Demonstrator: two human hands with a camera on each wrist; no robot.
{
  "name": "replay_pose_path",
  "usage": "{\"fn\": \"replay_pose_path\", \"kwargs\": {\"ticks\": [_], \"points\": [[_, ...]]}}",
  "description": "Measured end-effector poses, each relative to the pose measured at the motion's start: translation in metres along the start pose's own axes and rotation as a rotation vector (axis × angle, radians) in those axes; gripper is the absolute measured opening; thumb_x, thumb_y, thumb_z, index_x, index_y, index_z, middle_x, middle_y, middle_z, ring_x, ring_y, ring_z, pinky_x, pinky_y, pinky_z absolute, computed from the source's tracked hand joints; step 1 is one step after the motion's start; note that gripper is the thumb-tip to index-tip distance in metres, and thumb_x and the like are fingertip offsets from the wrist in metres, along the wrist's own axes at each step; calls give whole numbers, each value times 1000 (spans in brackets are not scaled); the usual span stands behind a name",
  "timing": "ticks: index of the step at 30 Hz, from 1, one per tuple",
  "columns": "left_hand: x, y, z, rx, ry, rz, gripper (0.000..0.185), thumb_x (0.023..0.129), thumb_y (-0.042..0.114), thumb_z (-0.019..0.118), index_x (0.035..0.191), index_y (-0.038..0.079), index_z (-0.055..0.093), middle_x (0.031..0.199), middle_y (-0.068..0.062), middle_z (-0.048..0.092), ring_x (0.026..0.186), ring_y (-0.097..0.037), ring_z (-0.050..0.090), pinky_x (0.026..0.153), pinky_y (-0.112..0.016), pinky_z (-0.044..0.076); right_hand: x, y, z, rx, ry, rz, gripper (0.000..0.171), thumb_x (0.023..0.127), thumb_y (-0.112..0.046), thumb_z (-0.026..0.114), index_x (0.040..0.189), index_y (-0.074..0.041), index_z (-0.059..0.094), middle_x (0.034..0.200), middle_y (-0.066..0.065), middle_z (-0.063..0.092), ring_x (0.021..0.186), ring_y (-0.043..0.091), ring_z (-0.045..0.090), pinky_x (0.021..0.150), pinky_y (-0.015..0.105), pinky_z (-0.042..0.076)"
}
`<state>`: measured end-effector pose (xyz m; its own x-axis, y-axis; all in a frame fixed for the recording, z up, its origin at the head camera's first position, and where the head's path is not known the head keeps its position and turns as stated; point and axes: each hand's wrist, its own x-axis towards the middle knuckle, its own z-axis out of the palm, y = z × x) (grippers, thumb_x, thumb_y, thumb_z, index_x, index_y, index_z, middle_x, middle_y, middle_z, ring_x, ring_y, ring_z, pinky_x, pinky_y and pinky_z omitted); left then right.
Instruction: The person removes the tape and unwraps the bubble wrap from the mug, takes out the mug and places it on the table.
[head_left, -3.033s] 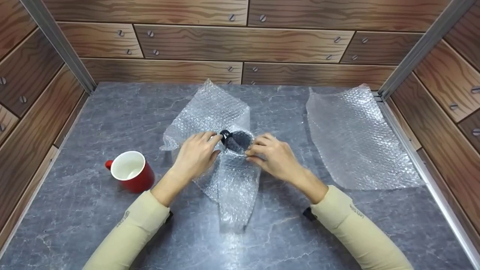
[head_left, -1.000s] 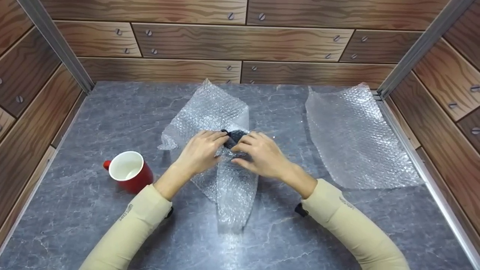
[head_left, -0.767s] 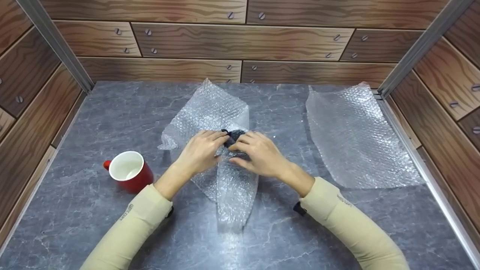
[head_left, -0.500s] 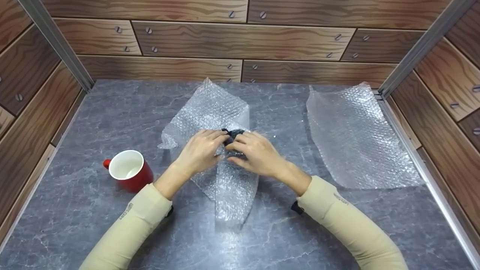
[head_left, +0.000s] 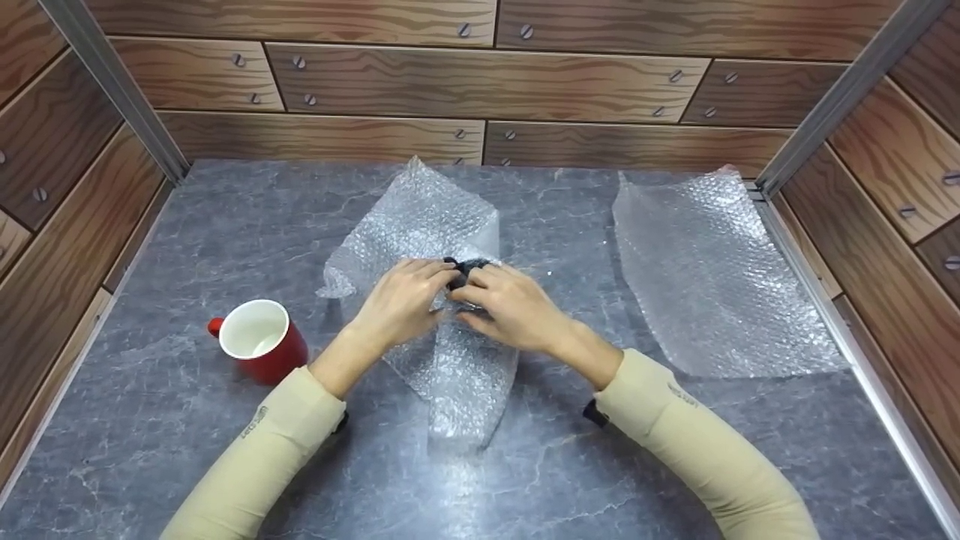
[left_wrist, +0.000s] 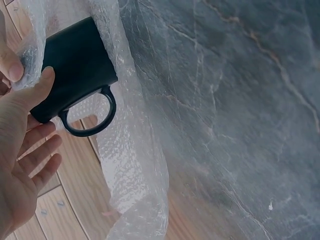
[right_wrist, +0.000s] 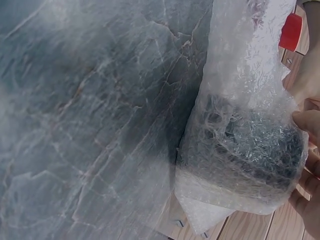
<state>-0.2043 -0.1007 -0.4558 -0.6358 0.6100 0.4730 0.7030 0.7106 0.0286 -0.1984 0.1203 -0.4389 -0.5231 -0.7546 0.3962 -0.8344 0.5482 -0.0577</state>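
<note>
- The black mug (head_left: 466,268) sits mid-table, half swaddled in the bubble wrap sheet (head_left: 442,225); over the last seconds I've watched my right hand (head_left: 510,307) slide left across its mouth, so the wrap now covers most of it.
- My left hand (head_left: 397,300) steadies the mug's left side; both hands curl round mug and wrap.
- The left wrist view shows the handle (left_wrist: 90,112) bare; the right wrist view shows the body under film (right_wrist: 250,150).
- A red mug (head_left: 259,346) stands left, a spare sheet (head_left: 712,270) right.

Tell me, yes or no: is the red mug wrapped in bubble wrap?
No, the red mug stands bare on the marble tabletop, apart from the bubble wrap around the black mug.
</note>
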Motion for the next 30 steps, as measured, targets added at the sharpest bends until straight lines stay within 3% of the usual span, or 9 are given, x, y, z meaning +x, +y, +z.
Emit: {"fn": "replay_pose_path", "kwargs": {"ticks": [8, 19, 30], "points": [[0, -1, 1, 10, 16, 5, 62, 84, 46, 85, 128, 4, 71, 130, -13, 76, 119, -30, 73, 106, -43, 57, -3, 0, -6, -12, 13, -20, 28, 94, -26, 79, 119, -14, 77, 104, 5, 74, 99, 24, 70, 93, 38, 60], [0, 0, 0, -8, -24, -8, 58, 84, 31, 89, 131, 4, 70, 133, -13, 74, 121, -31, 72, 108, -44, 56, -11, -1, -18, -14, 33, -26, 26, 94, -27, 79, 117, -16, 77, 105, 3, 75, 96, 22, 70, 88, 37, 60], [0, 1, -1, -29, -41, -19, 62, 84, 39, 86, 132, 4, 69, 135, -14, 73, 122, -32, 72, 110, -44, 55, -21, 1, -27, -32, 90, -85, 26, 93, -27, 79, 116, -17, 76, 106, 2, 77, 100, 22, 71, 92, 37, 61]]}}
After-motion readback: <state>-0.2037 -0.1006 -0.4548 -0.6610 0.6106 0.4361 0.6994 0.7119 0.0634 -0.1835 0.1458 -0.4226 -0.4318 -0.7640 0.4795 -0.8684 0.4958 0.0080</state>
